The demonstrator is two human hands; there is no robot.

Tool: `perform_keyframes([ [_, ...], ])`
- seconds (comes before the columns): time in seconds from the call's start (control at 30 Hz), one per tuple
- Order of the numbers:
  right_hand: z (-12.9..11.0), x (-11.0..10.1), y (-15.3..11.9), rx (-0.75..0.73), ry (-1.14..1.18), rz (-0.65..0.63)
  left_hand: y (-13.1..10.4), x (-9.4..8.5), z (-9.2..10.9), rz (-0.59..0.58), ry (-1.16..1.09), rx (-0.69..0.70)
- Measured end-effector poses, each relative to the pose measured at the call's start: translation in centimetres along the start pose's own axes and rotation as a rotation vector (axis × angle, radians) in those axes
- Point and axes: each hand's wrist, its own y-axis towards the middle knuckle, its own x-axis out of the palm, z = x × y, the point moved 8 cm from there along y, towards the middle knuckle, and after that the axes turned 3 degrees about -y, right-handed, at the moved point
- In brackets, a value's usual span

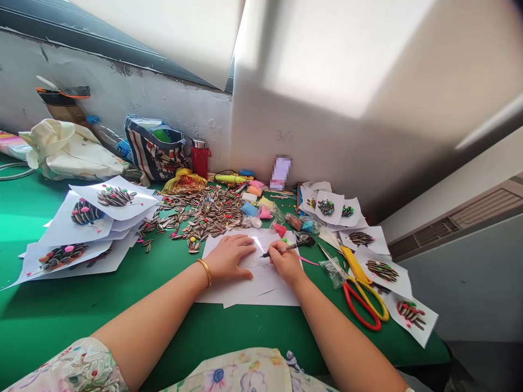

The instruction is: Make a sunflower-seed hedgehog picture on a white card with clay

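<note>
Several sheets of white paper (pixel 261 294) lie on the green tabletop in front of me. My left hand (pixel 231 258) rests flat on the top sheet with its fingers stretched out. In my right hand (pixel 288 264) is a black pen (pixel 291 247), its tip on or close to the paper by a thin drawn outline. Just beyond the sheets spreads a heap of striped sunflower seeds (pixel 216 212). Small packets of coloured clay (pixel 265 211) sit to its right. Scissors with red and yellow handles (pixel 363 302) lie right of my right hand.
Paper sheets with seed-and-clay figures are stacked at the left (pixel 114 218) and lie along the right edge (pixel 386 269). A yellow utility knife (pixel 353 264) is by the scissors. Against the wall stand a red bottle (pixel 200 159), a striped bag (pixel 153 152) and a phone (pixel 280 173).
</note>
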Motion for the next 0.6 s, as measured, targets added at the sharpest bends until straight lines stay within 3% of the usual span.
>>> perform_keyframes([
  [0.27, 0.02, 0.16, -0.02, -0.018, -0.012, -0.032, 0.02, -0.05, 0.03, -0.006, -0.011, -0.008],
  [0.5, -0.02, 0.23, 0.0, -0.025, 0.005, -0.191, -0.09, -0.08, 0.06, 0.002, -0.004, 0.007],
  [0.6, 0.2, 0.23, 0.13, -0.004, 0.03, -0.198, -0.14, -0.12, 0.11, 0.006, -0.01, 0.01],
])
